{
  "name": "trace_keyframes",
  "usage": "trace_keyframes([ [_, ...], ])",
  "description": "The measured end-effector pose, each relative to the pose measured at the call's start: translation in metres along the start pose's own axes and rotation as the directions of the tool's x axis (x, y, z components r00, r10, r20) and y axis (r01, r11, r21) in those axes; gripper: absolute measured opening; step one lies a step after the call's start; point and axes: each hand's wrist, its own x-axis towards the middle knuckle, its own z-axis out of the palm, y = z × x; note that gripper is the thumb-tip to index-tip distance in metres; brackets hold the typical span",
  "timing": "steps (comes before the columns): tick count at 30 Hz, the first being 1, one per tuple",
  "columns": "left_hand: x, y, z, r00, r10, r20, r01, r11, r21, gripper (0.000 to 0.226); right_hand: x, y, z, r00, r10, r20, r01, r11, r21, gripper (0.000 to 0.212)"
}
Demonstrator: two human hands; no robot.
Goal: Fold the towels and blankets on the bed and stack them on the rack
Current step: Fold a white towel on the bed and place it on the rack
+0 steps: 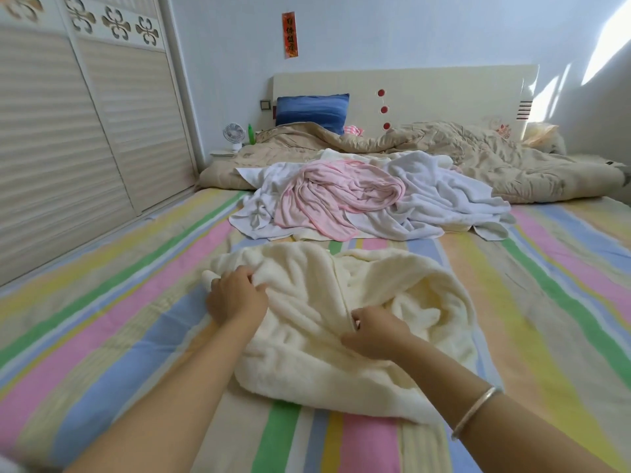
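Striped bedding on the bed (563, 268) fills the frame. At lower centre, the left hand (235, 297) and right hand (374, 331) each grip folds of a rumpled cream blanket (307, 343). Above it, mid-frame, a pink towel (334, 196) lies on crumpled white towels (444, 199).

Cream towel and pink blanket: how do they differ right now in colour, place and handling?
The cream towel is pale cream; the pink blanket is pink with a darker edge. The cream towel lies alone near the person; the pink blanket lies farther off atop white towels. The left hand and right hand grip the cream towel; no hand touches the pink blanket. Both lie crumpled, unfolded, on the bed.
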Motion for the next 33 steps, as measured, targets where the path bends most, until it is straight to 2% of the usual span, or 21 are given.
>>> trace_keyframes([
  [1, -0.001, 0.005, -0.004, 0.999, -0.025, 0.02, 0.026, 0.999, -0.041, 0.014, -0.009, 0.003, -0.003, 0.997, -0.038, 0.067, 0.032, 0.996, 0.087, 0.007],
  [3, -0.008, 0.018, -0.006, 0.995, -0.068, 0.077, 0.074, 0.995, -0.073, 0.023, -0.031, 0.006, -0.014, 0.956, -0.121, 0.267, 0.056, 0.969, 0.241, 0.005],
  [5, -0.021, 0.035, -0.007, 0.999, -0.013, 0.029, 0.015, 0.997, -0.075, 0.033, -0.051, 0.006, -0.025, 0.88, -0.18, 0.44, 0.082, 0.969, 0.232, 0.018],
  [7, -0.034, 0.053, -0.006, 0.966, 0.259, 0.02, -0.254, 0.958, -0.132, 0.044, -0.061, 0.004, -0.035, 0.826, -0.19, 0.53, 0.059, 0.966, 0.252, 0.032],
  [8, -0.041, 0.059, -0.004, 0.892, 0.434, 0.126, -0.415, 0.897, -0.15, 0.047, -0.061, 0.003, -0.039, 0.822, -0.183, 0.54, 0.022, 0.956, 0.292, 0.036],
  [9, -0.048, 0.06, 0.001, 0.785, 0.542, 0.302, -0.536, 0.837, -0.108, 0.045, -0.058, 0.004, -0.042, 0.839, -0.167, 0.518, -0.024, 0.94, 0.341, 0.037],
  [10, -0.052, 0.058, 0.005, 0.683, 0.539, 0.493, -0.617, 0.787, -0.005, 0.044, -0.052, 0.006, -0.044, 0.887, -0.135, 0.442, -0.053, 0.921, 0.386, 0.035],
  [11, -0.054, 0.052, 0.008, 0.623, 0.444, 0.645, -0.659, 0.742, 0.126, 0.048, -0.043, 0.009, -0.045, 0.952, -0.082, 0.295, -0.047, 0.912, 0.406, 0.03],
  [12, -0.055, 0.044, 0.011, 0.621, 0.325, 0.714, -0.66, 0.707, 0.252, 0.055, -0.032, 0.013, -0.046, 0.995, -0.026, 0.095, -0.011, 0.931, 0.366, 0.026],
  [13, -0.054, 0.034, 0.013, 0.661, 0.24, 0.711, -0.626, 0.698, 0.347, 0.062, -0.021, 0.015, -0.045, 0.993, -0.004, -0.118, 0.035, 0.964, 0.263, 0.023],
  [15, -0.052, 0.019, 0.011, 0.758, 0.23, 0.61, -0.54, 0.746, 0.39, 0.073, 0.004, 0.014, -0.039, 0.933, -0.093, -0.347, 0.117, 0.992, 0.048, 0.029],
  [17, -0.049, 0.014, 0.006, 0.782, 0.283, 0.555, -0.524, 0.78, 0.341, 0.085, 0.03, 0.004, -0.031, 0.913, -0.213, -0.347, 0.216, 0.976, -0.029, 0.049],
  [18, -0.048, 0.012, 0.006, 0.757, 0.325, 0.567, -0.544, 0.794, 0.273, 0.093, 0.044, -0.003, -0.026, 0.914, -0.254, -0.316, 0.251, 0.967, -0.051, 0.061],
  [19, -0.049, 0.013, 0.006, 0.696, 0.394, 0.6, -0.593, 0.787, 0.171, 0.1, 0.058, -0.007, -0.023, 0.918, -0.278, -0.283, 0.266, 0.961, -0.078, 0.072],
  [21, -0.055, 0.017, 0.005, 0.5, 0.505, 0.703, -0.711, 0.703, 0.0, 0.106, 0.087, -0.013, -0.015, 0.94, -0.271, -0.207, 0.253, 0.961, -0.108, 0.092],
  [23, -0.06, 0.02, 0.011, 0.371, 0.47, 0.801, -0.764, 0.645, -0.026, 0.105, 0.108, -0.011, -0.008, 0.973, -0.195, -0.123, 0.186, 0.979, -0.081, 0.101],
  [25, -0.062, 0.026, 0.022, 0.385, 0.421, 0.821, -0.779, 0.625, 0.044, 0.096, 0.117, -0.005, 0.0, 0.992, -0.12, -0.048, 0.11, 0.98, -0.168, 0.088],
  [27, -0.059, 0.036, 0.031, 0.449, 0.468, 0.761, -0.809, 0.575, 0.123, 0.065, 0.121, 0.005, 0.007, 0.99, -0.08, -0.113, 0.056, 0.977, -0.205, 0.063],
  [29, -0.046, 0.044, 0.035, 0.523, 0.571, 0.633, -0.822, 0.535, 0.197, 0.036, 0.123, 0.012, 0.002, 0.966, -0.024, -0.257, 0.028, 1.0, 0.011, 0.052],
  [31, -0.014, 0.037, 0.032, 0.632, 0.587, 0.507, -0.769, 0.556, 0.316, 0.034, 0.124, 0.018, -0.012, 0.918, 0.119, -0.377, -0.017, 0.964, 0.264, 0.045],
  [33, 0.03, 0.022, 0.016, 0.761, 0.531, 0.372, -0.647, 0.581, 0.494, 0.038, 0.117, 0.031, -0.038, 0.827, 0.322, -0.462, -0.048, 0.858, 0.511, 0.042],
])
